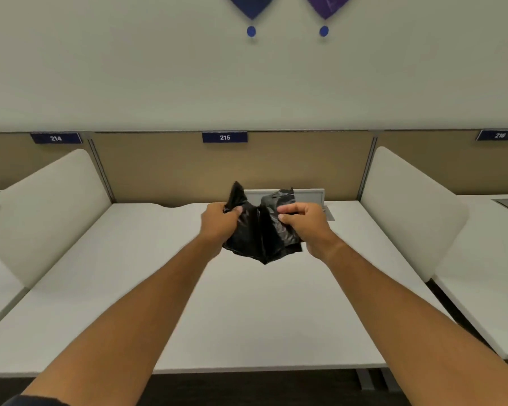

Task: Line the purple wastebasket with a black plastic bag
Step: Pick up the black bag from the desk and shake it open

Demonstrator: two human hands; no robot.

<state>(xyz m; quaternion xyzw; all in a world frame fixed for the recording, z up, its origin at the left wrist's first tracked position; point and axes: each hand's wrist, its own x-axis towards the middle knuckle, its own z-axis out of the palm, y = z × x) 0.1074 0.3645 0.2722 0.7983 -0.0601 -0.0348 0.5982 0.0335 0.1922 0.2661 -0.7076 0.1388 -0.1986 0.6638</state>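
Note:
A crumpled black plastic bag (260,230) hangs in the air above the white desk (247,312), still mostly folded, with two corners sticking up. My left hand (217,224) grips its left edge and my right hand (305,224) pinches its right edge, both arms stretched forward. The purple wastebasket is not in view.
White side dividers stand at the desk's left (47,209) and right (411,206). A tan back panel (188,168) carries the label 215 (225,137). A grey cable tray (308,196) sits at the desk's rear behind the bag. Neighbouring desks lie on both sides.

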